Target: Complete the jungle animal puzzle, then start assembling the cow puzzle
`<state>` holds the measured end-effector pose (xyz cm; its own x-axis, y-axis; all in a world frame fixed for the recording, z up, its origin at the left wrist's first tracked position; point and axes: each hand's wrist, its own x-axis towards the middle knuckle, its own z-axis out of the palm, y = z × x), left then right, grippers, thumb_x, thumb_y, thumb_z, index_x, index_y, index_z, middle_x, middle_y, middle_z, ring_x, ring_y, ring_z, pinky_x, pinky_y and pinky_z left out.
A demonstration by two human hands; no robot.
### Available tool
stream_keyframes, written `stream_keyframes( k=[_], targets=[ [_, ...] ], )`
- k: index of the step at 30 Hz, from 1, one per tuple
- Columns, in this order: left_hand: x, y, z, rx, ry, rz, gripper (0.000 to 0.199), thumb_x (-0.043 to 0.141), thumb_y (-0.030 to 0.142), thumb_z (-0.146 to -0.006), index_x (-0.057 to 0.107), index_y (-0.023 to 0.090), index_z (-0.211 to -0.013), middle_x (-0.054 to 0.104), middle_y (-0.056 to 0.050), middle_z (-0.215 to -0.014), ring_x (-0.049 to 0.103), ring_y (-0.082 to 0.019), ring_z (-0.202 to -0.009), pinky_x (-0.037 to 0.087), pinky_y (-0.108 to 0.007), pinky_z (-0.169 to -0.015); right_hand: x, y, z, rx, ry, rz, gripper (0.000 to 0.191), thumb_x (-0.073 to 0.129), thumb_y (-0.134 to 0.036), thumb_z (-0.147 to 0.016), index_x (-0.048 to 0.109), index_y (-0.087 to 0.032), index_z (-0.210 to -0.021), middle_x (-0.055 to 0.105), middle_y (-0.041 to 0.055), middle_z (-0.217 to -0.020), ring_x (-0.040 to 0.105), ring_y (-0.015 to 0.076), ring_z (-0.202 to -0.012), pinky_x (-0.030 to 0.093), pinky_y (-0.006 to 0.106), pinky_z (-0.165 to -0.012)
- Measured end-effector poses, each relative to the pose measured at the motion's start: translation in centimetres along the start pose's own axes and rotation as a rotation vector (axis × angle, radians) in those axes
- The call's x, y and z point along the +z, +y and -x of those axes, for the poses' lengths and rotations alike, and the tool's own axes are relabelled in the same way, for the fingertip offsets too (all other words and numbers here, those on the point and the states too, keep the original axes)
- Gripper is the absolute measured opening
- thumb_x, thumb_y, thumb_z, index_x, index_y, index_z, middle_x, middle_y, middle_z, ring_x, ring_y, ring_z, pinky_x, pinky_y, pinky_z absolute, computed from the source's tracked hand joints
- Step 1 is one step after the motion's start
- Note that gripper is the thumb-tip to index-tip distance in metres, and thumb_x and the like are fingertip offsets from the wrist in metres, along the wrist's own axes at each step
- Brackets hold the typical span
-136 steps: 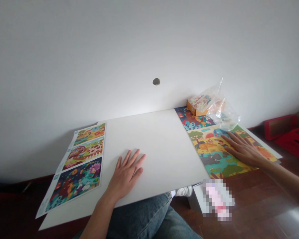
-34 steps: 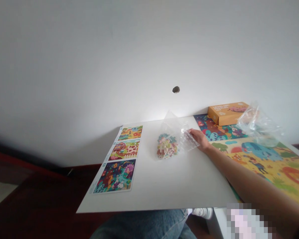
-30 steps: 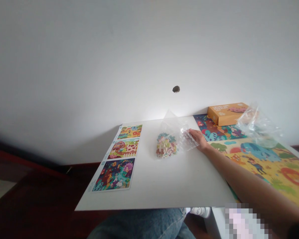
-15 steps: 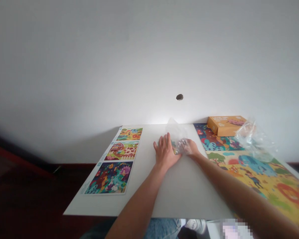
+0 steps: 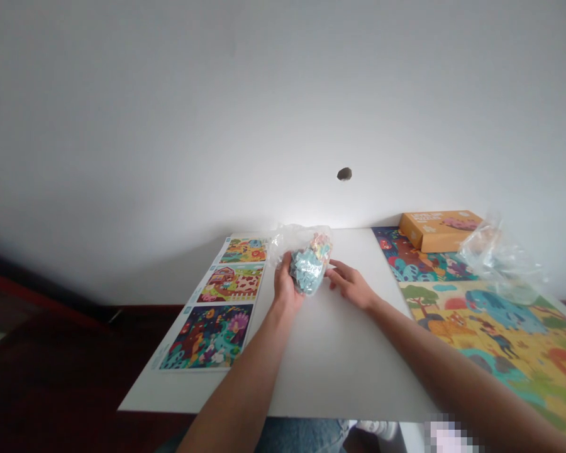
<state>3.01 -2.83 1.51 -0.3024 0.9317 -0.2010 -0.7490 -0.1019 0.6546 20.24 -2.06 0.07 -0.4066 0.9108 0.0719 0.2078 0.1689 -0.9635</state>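
White tabletop [image 5: 330, 377]; our left hand [image 5: 285, 288] cups clear plastic bag [image 5: 287, 238], newly raised, coloured pieces [image 5: 307, 269] still inside; right hand [image 5: 355, 287] half-curled, contact unclear.

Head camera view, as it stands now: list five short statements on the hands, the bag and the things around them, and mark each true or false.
1. The left hand holds a clear bag with puzzle pieces in it. True.
2. The right hand lies flat on the yellow animal picture. False: the right hand is beside the bag, fingers slightly bent.
3. The orange box rests on the dark picture. True.
4. The printed sheet at the left shows only two pictures. False: the printed sheet shows three.
5. The wall behind the table has a hole in it. True.
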Motion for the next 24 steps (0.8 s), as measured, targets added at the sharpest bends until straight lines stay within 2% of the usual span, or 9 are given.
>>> stream_keyframes(
  k=[3,6,9,12,15,19,24],
  targets=[
    [0.1,0.3,0.7,-0.134,-0.1,0.006,0.034,0.064,0.045,-0.084,0.069,0.012,-0.092,0.075,-0.008,-0.085,0.072,-0.023,-0.081,0.057,-0.034,-0.075,0.6,-0.6,0.3,0.012,-0.1,-0.156,0.045,0.057,-0.06,-0.086,0.064,-0.023,-0.111,0.07,0.0054,-0.093,0.065,0.0201,-0.08,0.047,0.027,-0.055],
    [0.1,0.6,1.2,-0.2,-0.162,0.037,0.034,0.063,0.043,-0.084,0.071,0.012,-0.098,0.076,-0.011,-0.093,0.071,-0.028,-0.096,0.057,-0.041,-0.086,0.6,-0.5,0.2,0.034,-0.081,-0.272,0.042,0.064,-0.06,-0.08,0.062,-0.022,-0.098,0.07,0.0056,-0.094,0.066,0.0209,-0.083,0.049,0.026,-0.056],
    [-0.1,0.9,1.5,-0.144,-0.246,0.11,0.038,0.062,0.043,-0.083,0.07,0.014,-0.107,0.075,-0.011,-0.107,0.067,-0.031,-0.108,0.053,-0.045,-0.095,0.5,-0.2,0.0,0.045,-0.018,-0.325,0.042,0.066,-0.061,-0.077,0.06,-0.021,-0.091,0.068,0.0049,-0.088,0.065,0.0207,-0.08,0.051,0.028,-0.055],
    [-0.4,1.4,1.3,-0.108,-0.308,0.137,0.049,0.053,0.054,-0.086,0.069,0.015,-0.112,0.071,-0.013,-0.116,0.064,-0.032,-0.115,0.051,-0.048,-0.096,0.3,0.0,-0.1,0.032,0.038,-0.339,0.04,0.067,-0.06,-0.077,0.058,-0.021,-0.085,0.066,0.0035,-0.082,0.064,0.0199,-0.076,0.052,0.029,-0.055],
    [-0.5,2.0,1.0,-0.071,-0.272,0.1,0.06,0.044,0.063,-0.086,0.066,0.018,-0.118,0.069,-0.014,-0.121,0.062,-0.032,-0.117,0.051,-0.05,-0.094,0.3,0.0,-0.1,0.038,0.109,-0.371,0.038,0.068,-0.057,-0.077,0.055,-0.021,-0.078,0.061,0.001,-0.076,0.061,0.0177,-0.071,0.051,0.028,-0.055],
    [-0.3,2.9,1.3,0.001,-0.213,0.072,0.059,0.047,0.065,-0.086,0.06,0.026,-0.128,0.067,-0.012,-0.125,0.063,-0.031,-0.117,0.05,-0.052,-0.095,0.3,0.5,-0.2,0.071,0.188,-0.424,0.035,0.069,-0.053,-0.077,0.052,-0.022,-0.076,0.057,-0.002,-0.069,0.057,0.0154,-0.063,0.049,0.028,-0.053],
    [0.2,3.8,2.3,-0.007,-0.345,0.074,0.063,0.043,0.067,-0.088,0.057,0.028,-0.135,0.062,-0.012,-0.134,0.056,-0.033,-0.128,0.045,-0.052,-0.101,0.2,1.6,-0.7,0.086,0.218,-0.526,0.033,0.072,-0.051,-0.075,0.056,-0.023,-0.08,0.065,-0.0001,-0.074,0.061,0.0177,-0.065,0.05,0.031,-0.057]
  ],
)
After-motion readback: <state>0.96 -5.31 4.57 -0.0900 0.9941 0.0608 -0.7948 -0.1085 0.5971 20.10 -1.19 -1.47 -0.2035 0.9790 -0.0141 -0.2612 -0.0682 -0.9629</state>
